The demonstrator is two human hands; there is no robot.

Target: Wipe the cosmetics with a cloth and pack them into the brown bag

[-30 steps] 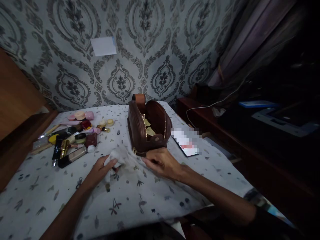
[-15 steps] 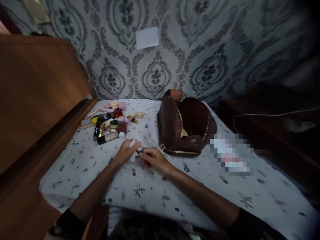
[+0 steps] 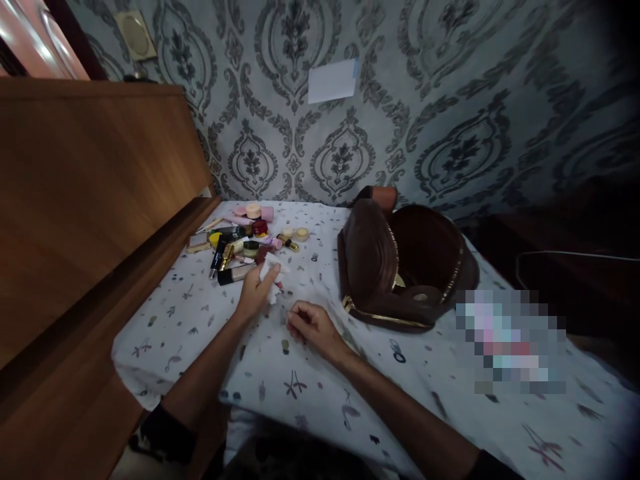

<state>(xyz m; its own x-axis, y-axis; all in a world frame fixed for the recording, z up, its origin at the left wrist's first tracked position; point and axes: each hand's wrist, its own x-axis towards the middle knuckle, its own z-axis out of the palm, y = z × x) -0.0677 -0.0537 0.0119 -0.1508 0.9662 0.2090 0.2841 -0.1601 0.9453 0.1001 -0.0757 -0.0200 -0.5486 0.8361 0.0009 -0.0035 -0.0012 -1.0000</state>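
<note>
Since half a second ago, the left hand [image 3: 254, 292] and the white tissue [image 3: 271, 269] in it have shifted closer to the cosmetics [image 3: 231, 234], and a gap has opened between the two hands. Its thumb presses the tissue against the fingers, likely because something so thin and limp needs pinching to stay bunched; a small reddish bit [image 3: 279, 285] shows beside it, too small to identify. Nearer the bag, the right hand [image 3: 316, 328] hangs just apart from the tissue, fingers curled in toward the thumb; whether they grip anything cannot be told. Cosmetics lie grouped on the surface [image 3: 190, 327] beyond the left hand, probably to keep them together within reach. On the right, the brown bag [image 3: 367, 253] stands upright, zip undone and mouth gaping, which seems meant to leave its inside accessible.
</note>
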